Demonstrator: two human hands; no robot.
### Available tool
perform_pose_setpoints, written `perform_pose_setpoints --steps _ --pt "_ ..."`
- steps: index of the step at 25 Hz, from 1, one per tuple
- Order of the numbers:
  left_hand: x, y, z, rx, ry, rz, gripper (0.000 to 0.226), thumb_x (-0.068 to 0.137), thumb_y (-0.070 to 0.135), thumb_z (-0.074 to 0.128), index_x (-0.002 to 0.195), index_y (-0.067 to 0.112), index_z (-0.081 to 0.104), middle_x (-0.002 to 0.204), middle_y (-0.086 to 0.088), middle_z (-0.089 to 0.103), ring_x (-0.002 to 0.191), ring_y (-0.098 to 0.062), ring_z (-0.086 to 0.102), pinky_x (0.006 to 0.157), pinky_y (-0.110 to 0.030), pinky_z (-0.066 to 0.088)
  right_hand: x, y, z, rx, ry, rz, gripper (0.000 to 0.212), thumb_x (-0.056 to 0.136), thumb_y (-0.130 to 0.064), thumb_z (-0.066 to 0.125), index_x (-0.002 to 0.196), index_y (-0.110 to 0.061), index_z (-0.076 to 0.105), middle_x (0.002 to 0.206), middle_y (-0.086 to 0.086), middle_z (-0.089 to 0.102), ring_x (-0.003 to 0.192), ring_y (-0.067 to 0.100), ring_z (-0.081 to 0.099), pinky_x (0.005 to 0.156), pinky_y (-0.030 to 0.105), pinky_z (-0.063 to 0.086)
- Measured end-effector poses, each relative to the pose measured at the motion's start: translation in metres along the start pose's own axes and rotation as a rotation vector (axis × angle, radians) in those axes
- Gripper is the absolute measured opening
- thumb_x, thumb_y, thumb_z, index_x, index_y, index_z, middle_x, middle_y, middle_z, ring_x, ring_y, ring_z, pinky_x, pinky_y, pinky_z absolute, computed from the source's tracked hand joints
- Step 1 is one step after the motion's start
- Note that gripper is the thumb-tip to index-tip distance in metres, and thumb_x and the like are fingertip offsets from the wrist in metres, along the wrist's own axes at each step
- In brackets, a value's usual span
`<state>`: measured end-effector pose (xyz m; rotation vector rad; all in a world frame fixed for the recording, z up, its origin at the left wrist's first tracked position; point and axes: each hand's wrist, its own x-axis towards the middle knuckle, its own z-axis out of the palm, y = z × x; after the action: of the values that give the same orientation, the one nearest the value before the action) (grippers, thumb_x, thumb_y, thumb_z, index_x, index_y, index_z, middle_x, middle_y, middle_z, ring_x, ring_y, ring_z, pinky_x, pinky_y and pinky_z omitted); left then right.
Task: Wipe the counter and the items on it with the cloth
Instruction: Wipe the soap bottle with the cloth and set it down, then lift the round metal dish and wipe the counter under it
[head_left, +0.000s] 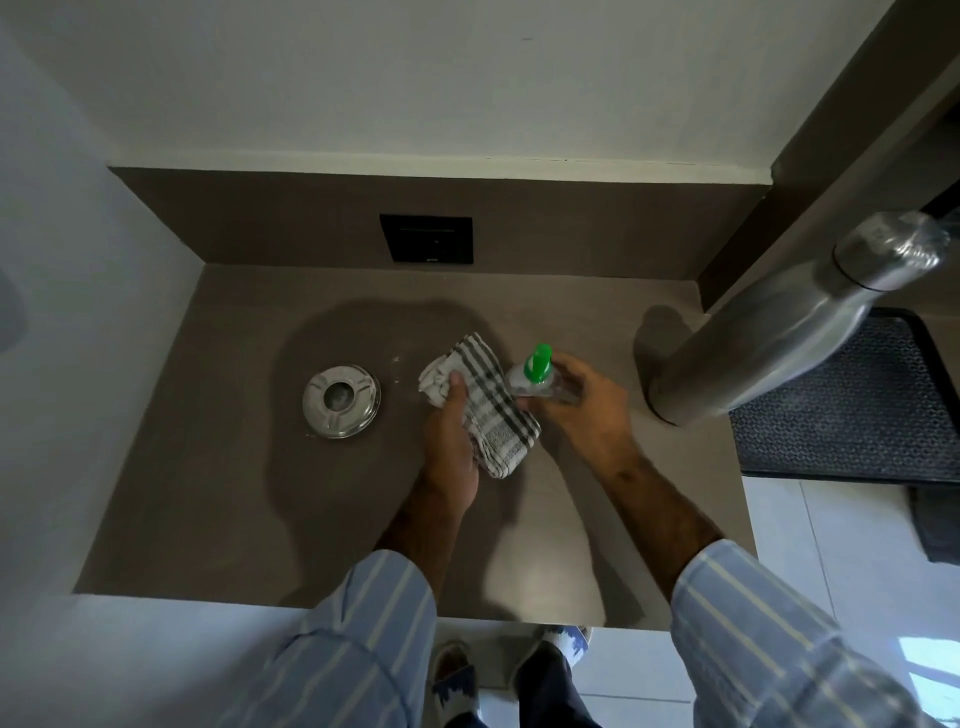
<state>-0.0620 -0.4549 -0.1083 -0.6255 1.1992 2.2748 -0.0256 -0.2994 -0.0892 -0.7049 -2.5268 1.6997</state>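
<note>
Item: small clear green-capped bottle (537, 376), gripped by your right hand (576, 402); left hand (449, 447) clutches grey-checked white cloth (485, 410). Rub all round, mid-counter.

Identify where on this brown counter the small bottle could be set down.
Bare room: the near-left counter, between the round metal ashtray and the front edge; also the back strip below the black wall plate. Crowded: the middle-right, where both hands, the striped cloth, green-capped bottle and steel flask cluster.
</note>
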Motion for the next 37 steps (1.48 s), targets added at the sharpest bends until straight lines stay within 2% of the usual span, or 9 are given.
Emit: perform_pose_setpoints --steps 7,11,16,21,23,26,29,34,37 --pt "0.002 -0.011 -0.005 0.030 0.065 0.063 0.028 0.101 0.038 0.055 0.119 0.022 0.070 0.123 -0.010 0.076 0.115 -0.027 0.071 0.108 -0.054 0.049 -0.011 0.000 0.002 -0.021 -0.003 0.012 0.068 0.076 -0.015 0.090 0.138 -0.022 0.064 0.124 -0.016 0.066 0.103 -0.012 0.057 0.081 -0.011 0.041" --pt "-0.002 -0.006 -0.002 0.045 0.090 0.061 0.025 0.102 0.036 0.054 0.117 0.022 0.069 0.131 -0.016 0.070 0.114 -0.029 0.071 0.105 -0.052 0.051 -0.016 -0.005 0.000 -0.039 -0.022 0.035 0.081 0.073 -0.018 0.093 0.145 -0.021 0.056 0.138 -0.005 0.066 0.120 0.006 0.059 0.108 0.030 0.052" --pt "-0.034 0.050 -0.048 0.036 0.251 0.375 0.047 0.095 0.045 0.062 0.137 0.022 0.060 0.132 -0.006 0.071 0.119 -0.025 0.070 0.102 -0.047 0.055 -0.071 0.024 0.017 0.007 0.177 0.194 0.035 0.073 -0.054 0.080 0.089 -0.027 0.064 0.082 -0.004 0.068 0.077 0.016 0.065 0.067 0.026 0.056" --pt "-0.034 0.134 -0.124 0.308 0.570 0.714 0.029 0.095 0.046 0.060 0.122 0.038 0.067 0.123 0.016 0.074 0.117 -0.008 0.069 0.094 -0.022 0.056 -0.079 0.023 0.090 0.033 -0.054 0.110 0.032 0.091 -0.041 0.070 0.064 -0.027 0.062 0.061 0.001 0.067 0.057 0.004 0.058 0.061 0.036 0.055" --pt "0.001 0.155 -0.144 0.668 0.654 0.709 0.040 0.100 0.037 0.054 0.136 0.021 0.061 0.140 -0.002 0.065 0.131 -0.018 0.059 0.110 -0.025 0.043 -0.062 -0.001 0.131 0.156 -0.179 0.200 0.020 0.094 -0.035 0.073 0.074 -0.033 0.071 0.078 0.005 0.080 0.073 0.016 0.076 0.076 0.043 0.064" --pt "0.049 0.158 -0.148 1.107 0.427 0.558 0.045 0.101 0.035 0.053 0.139 0.011 0.058 0.143 -0.014 0.061 0.133 -0.028 0.055 0.118 -0.041 0.038 -0.029 -0.038 0.182 0.495 -0.220 0.431 0.018 0.103 -0.027 0.063 0.087 -0.026 0.071 0.095 0.012 0.075 0.097 0.030 0.074 0.080 0.036 0.064" --pt "0.059 0.148 -0.136 1.086 0.239 0.437 0.048 0.096 0.042 0.057 0.135 0.014 0.062 0.141 -0.008 0.064 0.134 -0.026 0.056 0.118 -0.045 0.037 -0.005 -0.065 0.206 0.637 -0.173 0.578 0.036 0.110 -0.037 0.044 0.117 -0.015 0.071 0.122 0.016 0.072 0.114 0.032 0.071 0.073 0.034 0.064" --pt "0.027 0.125 -0.123 1.066 0.387 0.396 0.046 0.095 0.048 0.053 0.128 0.019 0.068 0.130 -0.006 0.071 0.124 -0.027 0.064 0.111 -0.044 0.046 -0.020 -0.089 0.229 0.902 -0.151 0.695 0.051 0.107 -0.051 0.042 0.138 -0.016 0.064 0.130 0.016 0.072 0.107 0.029 0.073 0.085 0.046 0.064" --pt "0.008 0.115 -0.107 1.005 0.347 0.510 0.039 0.098 0.043 0.052 0.124 0.021 0.071 0.126 0.000 0.074 0.122 -0.018 0.066 0.110 -0.038 0.048 -0.025 -0.094 0.234 1.075 -0.065 0.730 0.051 0.108 -0.044 0.045 0.143 -0.010 0.061 0.140 0.015 0.067 0.124 0.028 0.067 0.111 0.044 0.051"
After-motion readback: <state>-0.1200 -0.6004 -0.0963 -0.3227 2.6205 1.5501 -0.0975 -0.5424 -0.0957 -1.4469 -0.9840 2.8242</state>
